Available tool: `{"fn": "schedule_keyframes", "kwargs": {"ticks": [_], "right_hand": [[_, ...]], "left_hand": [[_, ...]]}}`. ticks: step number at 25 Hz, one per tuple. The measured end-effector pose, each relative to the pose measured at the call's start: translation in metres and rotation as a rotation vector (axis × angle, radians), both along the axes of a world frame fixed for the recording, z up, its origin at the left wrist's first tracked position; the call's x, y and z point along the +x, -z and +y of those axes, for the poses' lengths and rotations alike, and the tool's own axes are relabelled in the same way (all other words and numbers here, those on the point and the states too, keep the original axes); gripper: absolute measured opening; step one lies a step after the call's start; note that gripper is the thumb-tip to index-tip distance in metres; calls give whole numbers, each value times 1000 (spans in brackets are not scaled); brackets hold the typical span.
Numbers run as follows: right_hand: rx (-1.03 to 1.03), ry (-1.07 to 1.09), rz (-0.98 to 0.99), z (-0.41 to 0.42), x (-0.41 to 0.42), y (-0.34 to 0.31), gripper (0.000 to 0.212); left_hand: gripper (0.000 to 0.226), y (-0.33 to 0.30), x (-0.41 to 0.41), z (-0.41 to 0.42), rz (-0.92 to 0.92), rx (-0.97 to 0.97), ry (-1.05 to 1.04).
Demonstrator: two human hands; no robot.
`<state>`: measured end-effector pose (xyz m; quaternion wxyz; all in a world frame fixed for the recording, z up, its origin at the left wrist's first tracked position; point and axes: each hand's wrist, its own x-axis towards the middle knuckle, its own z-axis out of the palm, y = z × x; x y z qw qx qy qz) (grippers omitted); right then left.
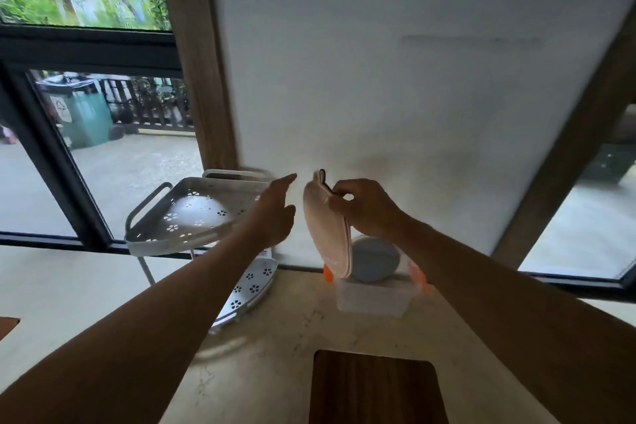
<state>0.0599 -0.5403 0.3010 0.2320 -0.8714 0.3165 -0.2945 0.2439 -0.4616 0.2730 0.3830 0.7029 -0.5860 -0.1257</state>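
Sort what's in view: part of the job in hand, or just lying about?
In the job: pink pad, pinched by the right hand; left hand, fingers straight, beside it.
Lying about: white corner rack; clear container with a grey lid; wooden board; counter.

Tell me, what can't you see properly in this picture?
Head view only.
Pink item in the right hand: mitt or pouch, too blurred to tell.
Left hand: motion blur; whether its fingertip touches the wall is unclear.
Box: the pink item covers its top; contents unclear.
Board: cut off by the bottom edge.
Rack: lower shelf partly behind the left arm.
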Motion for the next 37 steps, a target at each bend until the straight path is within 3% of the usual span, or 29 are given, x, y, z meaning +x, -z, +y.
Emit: {"fn": "schedule_keyframes", "kwargs": {"ticks": [4, 8, 12, 14, 25, 31, 37], "right_hand": [[-32, -144, 168, -21, -53, 14, 12], [-113, -151, 275, -43, -80, 30, 17], [-115, -164, 301, -67, -99, 52, 19], [-95, -140, 289, -79, -107, 63, 18], [-20, 178, 202, -139, -137, 136, 18], [42, 311, 131, -158, -124, 207, 20], [5, 327, 120, -168, -118, 254, 14]], "left_hand": [[61, 33, -28, -20, -20, 175, 172], [36, 49, -34, -39, 124, 129, 147], [29, 67, -38, -64, -96, 172, 205], [19, 77, -44, -76, -127, 147, 188], [15, 112, -84, -146, -76, 36, 83], [12, 177, -94, -169, 10, -15, -44], [15, 239, -99, -176, -36, -125, -92]]}}
